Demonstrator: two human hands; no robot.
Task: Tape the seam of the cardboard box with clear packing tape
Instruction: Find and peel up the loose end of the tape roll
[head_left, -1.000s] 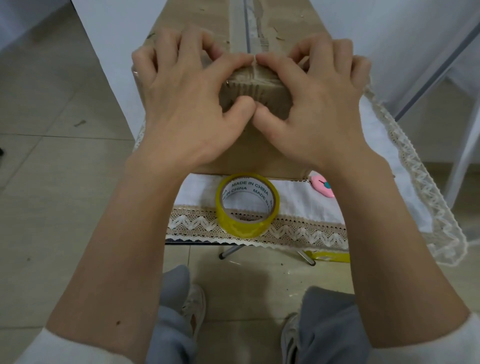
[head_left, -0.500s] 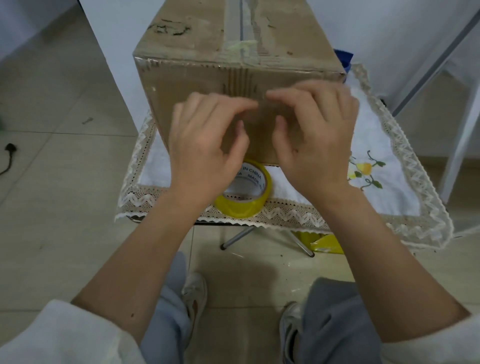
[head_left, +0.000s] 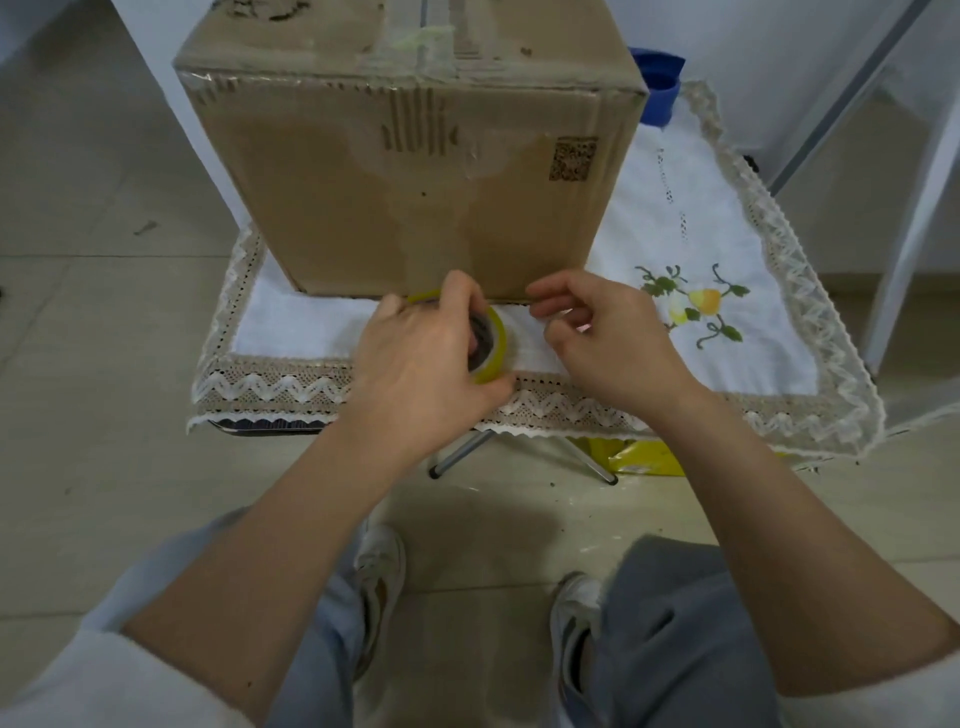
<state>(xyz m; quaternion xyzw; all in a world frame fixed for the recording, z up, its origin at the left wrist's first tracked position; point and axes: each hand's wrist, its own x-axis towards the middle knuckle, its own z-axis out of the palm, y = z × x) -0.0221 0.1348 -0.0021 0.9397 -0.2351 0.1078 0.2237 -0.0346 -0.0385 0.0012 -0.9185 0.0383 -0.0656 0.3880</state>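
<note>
**Q.** What has changed in the last second?

**A.** Both hands have left the cardboard box (head_left: 415, 208), where they were pressing the near top edge and then the front face. They are now low over the desk (head_left: 270, 387). The left hand (head_left: 421, 358) grips the tape roll (head_left: 496, 338), forefinger over its top and thumb under its near rim. The right hand (head_left: 608, 338) hovers just right of the roll, its fingers loosely curled, thumb and forefinger apart, and nothing visible between them.

**Q.** Where is the work relative to the hands?

**A.** The box stands just beyond both hands. Its top seam (head_left: 426, 21) lies up and well away from them, and shiny tape folds over the near edge.

**Q.** What does this mean for the task?

**A.** The last strip's end is probably pressed down. With the roll taken up, a further strip seems likely, and the right hand is placed to find the free end.
</note>
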